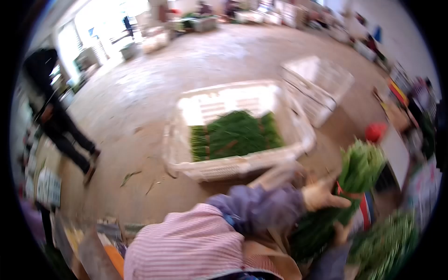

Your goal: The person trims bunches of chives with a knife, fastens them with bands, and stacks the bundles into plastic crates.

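Note:
A large bundle of green stalks [361, 163] lies at the right, bound with a red band, its pale leafy end pointing up. My left hand [322, 193] is beside the band, fingers spread against the bundle. Lower down, my right hand [342, 232] grips the bundle's side, partly hidden by the greens. In the centre, a white plastic crate [238, 165] stands on the floor with banded green bundles [235, 135] laid in it.
Stacked white crates [317, 88] stand behind the crate. Loose greens [385, 245] lie at the lower right, and a red object [375, 132] is beyond the bundle. At the left stands a person in dark clothes [60, 121]. Stray stalks [130, 177] lie on the floor.

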`<move>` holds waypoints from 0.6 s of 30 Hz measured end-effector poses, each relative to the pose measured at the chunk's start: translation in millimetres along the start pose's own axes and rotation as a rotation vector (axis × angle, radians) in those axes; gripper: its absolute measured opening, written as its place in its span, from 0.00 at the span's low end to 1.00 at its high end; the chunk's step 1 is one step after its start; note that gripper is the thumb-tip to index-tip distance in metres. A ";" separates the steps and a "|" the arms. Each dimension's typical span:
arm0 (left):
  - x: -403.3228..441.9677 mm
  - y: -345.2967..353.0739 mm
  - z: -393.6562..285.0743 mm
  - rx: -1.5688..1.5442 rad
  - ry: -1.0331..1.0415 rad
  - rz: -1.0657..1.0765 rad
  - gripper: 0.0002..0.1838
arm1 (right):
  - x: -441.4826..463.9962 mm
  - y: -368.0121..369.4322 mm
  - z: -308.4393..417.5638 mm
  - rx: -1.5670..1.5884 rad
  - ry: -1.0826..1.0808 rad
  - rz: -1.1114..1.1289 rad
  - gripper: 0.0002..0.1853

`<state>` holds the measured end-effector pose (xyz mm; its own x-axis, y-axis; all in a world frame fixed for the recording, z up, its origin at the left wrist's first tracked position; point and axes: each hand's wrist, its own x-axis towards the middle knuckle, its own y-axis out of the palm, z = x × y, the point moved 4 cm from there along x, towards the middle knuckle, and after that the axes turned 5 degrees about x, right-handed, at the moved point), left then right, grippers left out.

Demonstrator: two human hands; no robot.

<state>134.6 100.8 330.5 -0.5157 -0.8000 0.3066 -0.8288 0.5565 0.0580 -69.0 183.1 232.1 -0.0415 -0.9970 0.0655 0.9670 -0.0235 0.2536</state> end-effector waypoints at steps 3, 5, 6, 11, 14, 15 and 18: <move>2.1 -25.9 22.3 0.162 0.038 0.413 0.54 | -4.0 21.3 18.9 0.091 0.129 0.023 0.32; 12.3 -37.9 22.9 0.051 0.030 0.516 0.57 | -10.4 11.5 5.9 0.224 0.172 -0.041 0.36; 18.0 -42.7 29.2 0.010 0.029 0.516 0.59 | -7.6 6.2 1.1 0.211 0.205 -0.013 0.38; 15.8 -51.4 100.4 0.020 -0.057 0.328 0.48 | 4.2 35.8 -9.1 0.247 0.239 0.094 0.40; 8.3 -28.9 90.9 -0.560 -0.259 0.228 0.37 | 10.7 60.9 -8.3 0.357 0.253 0.136 0.41; 7.2 -24.6 92.0 -0.709 -0.328 0.204 0.35 | 12.1 64.0 -8.5 0.393 0.247 0.159 0.41; 12.6 -30.2 96.7 -0.855 -0.347 0.103 0.38 | 6.2 45.8 -34.8 0.263 0.387 0.202 0.39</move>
<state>132.1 52.2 240.8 -0.7285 -0.6827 0.0562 -0.4041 0.4946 0.7695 -16.3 173.3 210.5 0.2840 -0.9353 -0.2111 0.8479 0.1422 0.5107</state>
